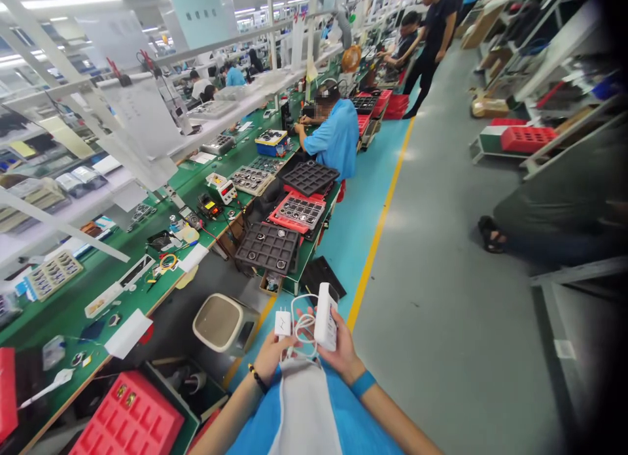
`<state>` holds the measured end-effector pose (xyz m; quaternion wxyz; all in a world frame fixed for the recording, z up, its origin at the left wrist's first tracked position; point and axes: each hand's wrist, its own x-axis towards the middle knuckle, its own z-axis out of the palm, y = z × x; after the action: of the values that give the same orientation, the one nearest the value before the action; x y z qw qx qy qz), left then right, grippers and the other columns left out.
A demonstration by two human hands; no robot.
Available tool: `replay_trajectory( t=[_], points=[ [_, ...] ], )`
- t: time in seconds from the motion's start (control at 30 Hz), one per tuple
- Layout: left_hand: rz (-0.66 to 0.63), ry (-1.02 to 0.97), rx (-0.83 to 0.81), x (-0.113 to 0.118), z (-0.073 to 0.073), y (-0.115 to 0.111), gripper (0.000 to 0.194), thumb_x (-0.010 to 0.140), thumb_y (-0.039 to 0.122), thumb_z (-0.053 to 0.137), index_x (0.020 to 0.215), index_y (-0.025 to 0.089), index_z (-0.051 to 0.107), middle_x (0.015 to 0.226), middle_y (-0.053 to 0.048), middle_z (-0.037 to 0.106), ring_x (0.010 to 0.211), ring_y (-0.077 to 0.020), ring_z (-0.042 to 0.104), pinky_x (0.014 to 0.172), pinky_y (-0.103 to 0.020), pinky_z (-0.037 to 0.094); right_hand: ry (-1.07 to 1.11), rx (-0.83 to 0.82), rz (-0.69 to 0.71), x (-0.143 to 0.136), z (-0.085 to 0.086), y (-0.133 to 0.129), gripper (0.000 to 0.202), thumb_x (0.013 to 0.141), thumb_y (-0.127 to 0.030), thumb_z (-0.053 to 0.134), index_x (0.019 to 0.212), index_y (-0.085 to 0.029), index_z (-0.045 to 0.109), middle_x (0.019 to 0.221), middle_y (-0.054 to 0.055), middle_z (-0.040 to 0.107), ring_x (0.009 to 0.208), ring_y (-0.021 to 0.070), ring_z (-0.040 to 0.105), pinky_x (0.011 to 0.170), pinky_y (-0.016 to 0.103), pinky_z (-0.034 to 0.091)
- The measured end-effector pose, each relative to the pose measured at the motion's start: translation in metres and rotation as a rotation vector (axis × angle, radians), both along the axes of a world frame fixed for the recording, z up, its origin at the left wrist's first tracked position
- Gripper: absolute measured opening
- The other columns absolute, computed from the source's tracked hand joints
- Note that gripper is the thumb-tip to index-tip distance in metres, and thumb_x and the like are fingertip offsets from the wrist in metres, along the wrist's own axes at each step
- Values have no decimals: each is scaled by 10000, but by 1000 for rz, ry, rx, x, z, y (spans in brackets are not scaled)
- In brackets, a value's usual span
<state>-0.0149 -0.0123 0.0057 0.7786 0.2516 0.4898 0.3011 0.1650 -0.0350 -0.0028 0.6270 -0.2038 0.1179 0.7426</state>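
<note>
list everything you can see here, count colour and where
charger plug: one, white, in the left hand
power bank: one, white, upright in the right hand
cable: one, white, looped between plug and power bank
stool: one, beige, on the floor by the bench
workbench: one, green, running along the left
black trays: at least three, on the bench's near edge and further along it
red trays: several, one bottom left, others further along
co-worker: one, blue shirt, seated further down the bench
floor line: one, yellow, beside the aisle
left hand: holds the plug, dark bracelet on the wrist
right hand: holds the power bank, blue wristband
</note>
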Motion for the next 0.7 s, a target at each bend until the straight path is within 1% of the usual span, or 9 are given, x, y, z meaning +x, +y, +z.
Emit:
replay_trajectory(
  t=[0.1, 0.17, 0.23, 0.3, 0.37, 0.43, 0.57, 0.63, 0.7],
  points=[
    [118, -65, -23, -3, 4, 1, 551, 540, 335, 960, 1001, 129, 740, 970, -97, 751, 817, -190, 690, 750, -271, 532, -22, -36, -52, 9, -7, -6, 262, 820, -307, 809, 1014, -167, 700, 952, 77, 769, 1070, 303, 700, 909, 474, 597],
    [201, -116, -45, -9, 7, 4, 521, 551, 294, 965, 1002, 152, 745, 1071, -93, 743, 970, -199, 691, 869, -262, 537, -39, -61, -89, 16, -13, -9, 247, 826, -277, 803, 1020, -171, 692, 914, 55, 767, 976, 272, 726, 871, 462, 614],
    [262, -166, -85, -17, 10, 9, 439, 643, 267, 924, 1029, 167, 740, 1121, -88, 731, 1036, -193, 683, 928, -263, 538, -47, -77, -108, 22, -18, -13, 247, 829, -259, 798, 1030, -172, 685, 904, 34, 763, 849, 225, 737, 811, 418, 635],
    [306, -212, -140, -24, 13, 16, 312, 791, 262, 818, 1074, 171, 724, 1121, -90, 726, 1021, -183, 693, 937, -285, 555, -48, -87, -105, 26, -22, -17, 241, 839, -252, 788, 1036, -168, 679, 897, 23, 760, 769, 186, 730, 764, 367, 642],
    [356, -241, -189, -31, 14, 22, 190, 911, 251, 683, 1081, 170, 708, 1095, -84, 725, 989, -163, 703, 932, -287, 570, -53, -106, -88, 27, -25, -21, 217, 865, -251, 762, 1039, -156, 675, 888, 30, 760, 745, 174, 728, 751, 345, 642],
    [400, -255, -221, -34, 16, 26, 157, 963, 224, 599, 1072, 162, 695, 1077, -81, 722, 969, -148, 707, 921, -275, 581, -60, -133, -55, 26, -26, -26, 191, 902, -245, 720, 1050, -134, 673, 891, 59, 764, 756, 188, 735, 761, 361, 644],
    [445, -280, -225, -36, 20, 31, 167, 965, 162, 574, 1096, 124, 671, 995, -81, 708, 868, -136, 709, 831, -252, 604, -74, -92, 110, 22, -21, -32, 296, 926, -269, 684, 1171, -106, 648, 1098, 152, 743, 969, 275, 733, 837, 445, 632],
    [470, -292, -194, -38, 23, 35, 194, 965, 135, 560, 1130, 126, 659, 900, -47, 683, 760, -104, 683, 753, -219, 598, -90, -15, 242, 22, -17, -33, 367, 920, -308, 695, 1225, -115, 633, 1214, 163, 704, 1081, 297, 700, 910, 467, 604],
    [499, -305, -145, -42, 28, 40, 234, 960, 119, 554, 1175, 140, 645, 817, -8, 637, 663, -73, 634, 677, -186, 574, -135, 50, 391, 23, -13, -33, 390, 916, -341, 703, 1209, -90, 648, 1226, 176, 697, 1104, 297, 691, 965, 457, 576]
  ],
)
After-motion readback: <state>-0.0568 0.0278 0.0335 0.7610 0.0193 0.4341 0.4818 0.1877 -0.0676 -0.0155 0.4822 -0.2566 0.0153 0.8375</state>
